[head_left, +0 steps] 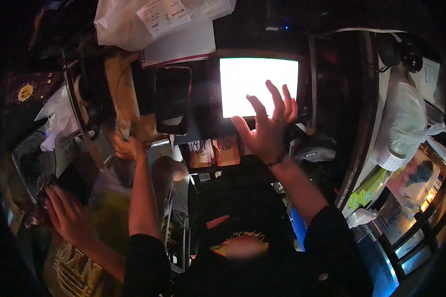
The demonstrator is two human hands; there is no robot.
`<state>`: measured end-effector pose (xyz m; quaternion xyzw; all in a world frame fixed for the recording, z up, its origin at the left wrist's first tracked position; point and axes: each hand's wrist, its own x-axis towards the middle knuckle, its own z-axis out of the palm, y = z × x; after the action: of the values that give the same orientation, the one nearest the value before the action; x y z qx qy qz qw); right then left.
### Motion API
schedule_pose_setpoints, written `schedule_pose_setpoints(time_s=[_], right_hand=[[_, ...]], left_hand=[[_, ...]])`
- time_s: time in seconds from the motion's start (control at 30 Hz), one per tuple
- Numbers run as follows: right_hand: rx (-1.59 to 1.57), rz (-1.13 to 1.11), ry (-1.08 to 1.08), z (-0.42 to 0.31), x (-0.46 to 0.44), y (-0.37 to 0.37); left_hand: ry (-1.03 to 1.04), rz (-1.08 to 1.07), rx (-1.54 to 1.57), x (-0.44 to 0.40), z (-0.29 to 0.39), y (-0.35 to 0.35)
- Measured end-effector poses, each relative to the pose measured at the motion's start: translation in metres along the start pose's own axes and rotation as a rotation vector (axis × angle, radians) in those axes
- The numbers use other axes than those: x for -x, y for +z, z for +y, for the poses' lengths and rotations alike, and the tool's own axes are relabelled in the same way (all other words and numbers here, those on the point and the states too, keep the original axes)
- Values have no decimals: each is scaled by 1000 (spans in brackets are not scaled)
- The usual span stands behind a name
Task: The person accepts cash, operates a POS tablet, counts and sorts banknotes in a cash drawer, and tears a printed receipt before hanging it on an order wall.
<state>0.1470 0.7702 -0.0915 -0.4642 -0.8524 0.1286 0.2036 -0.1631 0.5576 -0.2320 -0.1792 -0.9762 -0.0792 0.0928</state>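
My right hand is spread over a brightly lit tablet screen, its fingers apart and holding nothing. Whether a fingertip touches the glass I cannot tell. Lower left of the screen, my left hand is closed at the bottom end of a long brown paper bag. Shadow hides part of those fingers. A dark phone lies between the bag and the tablet.
Above the phone are a spiral notebook and a white plastic bag with a receipt. Another person's hand is at the lower left. A tied plastic bag stands on the right. Brown packets sit below the tablet.
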Motion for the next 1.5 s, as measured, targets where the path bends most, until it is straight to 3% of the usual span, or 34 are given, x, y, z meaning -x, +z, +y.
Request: schedule_pose_setpoints(time_s=[0.13,0.2,0.23,0.27,0.3,0.33,0.37,0.43,0.5,0.6,0.97,1.07,1.13,1.23,1.4,1.5], right_hand=[[-1,23,37,13,22,-12],[32,8,73,23,31,-14],[38,12,75,27,32,-16],[71,11,87,32,33,-19],[104,8,100,36,35,-22],[115,21,103,41,35,-24],[121,21,105,45,32,-25],[126,49,132,52,24,-27],[125,68,138,60,15,-28],[106,96,126,71,11,-28],[57,-102,74,40,4,-25],[77,-240,-65,19,-17,-10],[77,-210,-102,10,-30,0],[70,-196,-119,2,-46,6],[90,-192,-142,0,-53,14],[117,-211,-133,3,-53,13]], left_hand=[[-92,-145,-80,-1,6,-10],[46,-64,16,-3,8,-11],[279,-79,56,-24,41,-20],[890,-78,-56,-53,114,-42],[1468,230,-488,-68,187,-70],[1671,493,-692,-70,235,-99],[1730,625,-787,-72,262,-120],[1734,683,-849,-79,269,-129],[1617,790,-1093,-91,247,-127],[1523,947,-1173,-93,230,-130],[1529,963,-1211,-111,205,-134],[1538,937,-1227,-116,200,-131],[1531,884,-1220,-115,202,-135],[1543,985,-1275,-114,203,-139],[1613,877,-1123,-115,199,-129],[1583,924,-1216,-113,199,-132]])
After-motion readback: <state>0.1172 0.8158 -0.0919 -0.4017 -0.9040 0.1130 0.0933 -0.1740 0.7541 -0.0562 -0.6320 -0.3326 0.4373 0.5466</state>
